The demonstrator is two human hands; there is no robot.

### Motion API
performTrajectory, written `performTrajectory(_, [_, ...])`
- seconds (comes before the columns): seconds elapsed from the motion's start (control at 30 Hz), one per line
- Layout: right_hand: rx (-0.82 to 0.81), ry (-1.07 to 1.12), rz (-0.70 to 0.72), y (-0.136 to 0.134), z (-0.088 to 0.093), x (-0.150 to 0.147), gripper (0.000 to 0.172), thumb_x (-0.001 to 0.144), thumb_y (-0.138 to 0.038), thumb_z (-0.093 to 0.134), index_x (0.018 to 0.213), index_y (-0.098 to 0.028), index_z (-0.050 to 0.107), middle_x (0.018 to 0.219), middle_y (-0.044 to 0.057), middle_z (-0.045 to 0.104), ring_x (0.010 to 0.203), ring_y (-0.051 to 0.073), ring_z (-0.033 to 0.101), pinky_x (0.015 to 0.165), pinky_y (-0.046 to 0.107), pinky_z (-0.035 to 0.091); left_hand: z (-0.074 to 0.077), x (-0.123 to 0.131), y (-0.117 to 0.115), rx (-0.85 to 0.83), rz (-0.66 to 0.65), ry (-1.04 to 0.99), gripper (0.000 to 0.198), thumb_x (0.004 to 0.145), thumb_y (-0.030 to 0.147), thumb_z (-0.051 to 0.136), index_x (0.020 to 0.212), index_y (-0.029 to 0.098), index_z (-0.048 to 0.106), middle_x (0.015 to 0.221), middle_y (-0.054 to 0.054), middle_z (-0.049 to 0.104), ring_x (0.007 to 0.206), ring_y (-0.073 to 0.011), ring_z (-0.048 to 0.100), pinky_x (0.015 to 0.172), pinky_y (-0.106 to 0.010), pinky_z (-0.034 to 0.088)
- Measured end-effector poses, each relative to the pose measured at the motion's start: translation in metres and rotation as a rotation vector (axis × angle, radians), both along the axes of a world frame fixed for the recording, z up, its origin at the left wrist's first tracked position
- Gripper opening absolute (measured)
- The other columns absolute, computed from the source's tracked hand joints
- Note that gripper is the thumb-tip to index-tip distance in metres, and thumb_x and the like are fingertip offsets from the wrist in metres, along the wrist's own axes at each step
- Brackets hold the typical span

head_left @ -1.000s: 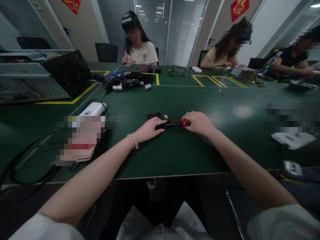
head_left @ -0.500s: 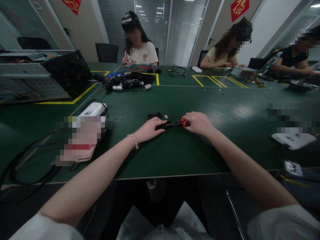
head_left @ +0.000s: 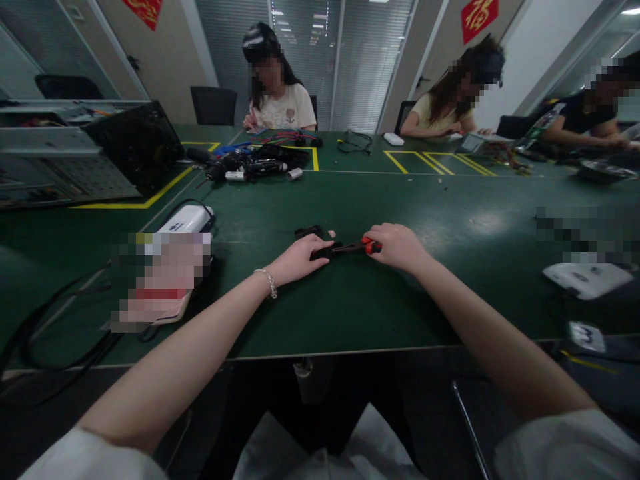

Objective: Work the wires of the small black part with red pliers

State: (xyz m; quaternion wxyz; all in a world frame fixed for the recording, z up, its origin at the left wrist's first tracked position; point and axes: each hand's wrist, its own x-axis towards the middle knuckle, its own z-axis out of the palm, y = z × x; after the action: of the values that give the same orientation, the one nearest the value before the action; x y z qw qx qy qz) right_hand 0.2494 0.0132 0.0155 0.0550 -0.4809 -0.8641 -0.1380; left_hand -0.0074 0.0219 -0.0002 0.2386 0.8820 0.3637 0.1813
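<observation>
My right hand is closed round the red-and-black handles of a pair of pliers, whose long jaws point left. The jaw tips meet a small black part, and my left hand grips that part between thumb and fingers. Its exact kind is too small and dark to make out. Just beyond my left fingers lies another black piece on the green table. Beside it is a small pinkish scrap.
At the left stand an opened computer case, a white power bank and black cables. Tangled dark parts lie further back. A white device is at the right. Several people sit across the table.
</observation>
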Motion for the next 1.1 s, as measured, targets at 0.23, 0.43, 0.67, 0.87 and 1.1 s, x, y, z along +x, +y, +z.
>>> performTrajectory(0.23, [-0.016, 0.017, 0.0, -0.0002, 0.0015, -0.0008, 0.025, 0.075, -0.031, 0.049, 0.093, -0.018, 0.062, 0.087, 0.007, 0.063, 0.077, 0.019, 0.054, 0.063, 0.029, 0.037, 0.0045, 0.0001, -0.0024, -0.043, 0.006, 0.015, 0.046, 0.085, 0.03, 0.051, 0.129, 0.021, 0.044, 0.116, -0.007, 0.05, 0.101, -0.0175, 0.051, 0.09, -0.033, 0.04])
performTrajectory(0.43, [-0.003, 0.006, -0.002, 0.0003, 0.0008, -0.0005, 0.025, 0.076, -0.032, 0.048, 0.092, -0.018, 0.062, 0.087, 0.006, 0.063, 0.076, 0.019, 0.054, 0.063, 0.029, 0.037, 0.0053, 0.0002, -0.0026, -0.025, -0.001, 0.007, 0.045, 0.084, 0.027, 0.051, 0.128, 0.02, 0.044, 0.115, -0.007, 0.051, 0.102, -0.0176, 0.051, 0.091, -0.033, 0.039])
performTrajectory(0.67, [-0.018, 0.019, 0.001, 0.0, 0.0009, -0.0007, 0.025, 0.076, -0.031, 0.049, 0.093, -0.018, 0.062, 0.088, 0.007, 0.063, 0.077, 0.019, 0.054, 0.064, 0.029, 0.037, 0.0023, -0.0006, -0.0013, -0.022, 0.001, 0.003, 0.046, 0.084, 0.03, 0.051, 0.128, 0.021, 0.044, 0.116, -0.007, 0.051, 0.101, -0.0181, 0.051, 0.09, -0.033, 0.04])
performTrajectory(0.87, [-0.011, 0.005, -0.006, 0.0005, 0.0008, -0.0003, 0.025, 0.076, -0.031, 0.049, 0.093, -0.018, 0.062, 0.087, 0.007, 0.063, 0.077, 0.019, 0.054, 0.064, 0.03, 0.037, 0.0061, 0.0005, -0.0038, -0.04, 0.011, 0.017, 0.045, 0.084, 0.029, 0.051, 0.128, 0.02, 0.045, 0.116, -0.007, 0.05, 0.102, -0.0186, 0.051, 0.089, -0.033, 0.04])
performTrajectory(1.1, [-0.001, -0.001, 0.001, 0.0015, -0.0009, 0.0001, 0.025, 0.075, -0.031, 0.049, 0.093, -0.019, 0.062, 0.088, 0.006, 0.063, 0.076, 0.019, 0.054, 0.064, 0.03, 0.037, 0.009, 0.0014, -0.0053, -0.046, 0.017, 0.032, 0.046, 0.084, 0.028, 0.05, 0.129, 0.021, 0.044, 0.116, -0.007, 0.05, 0.102, -0.0186, 0.051, 0.09, -0.034, 0.039])
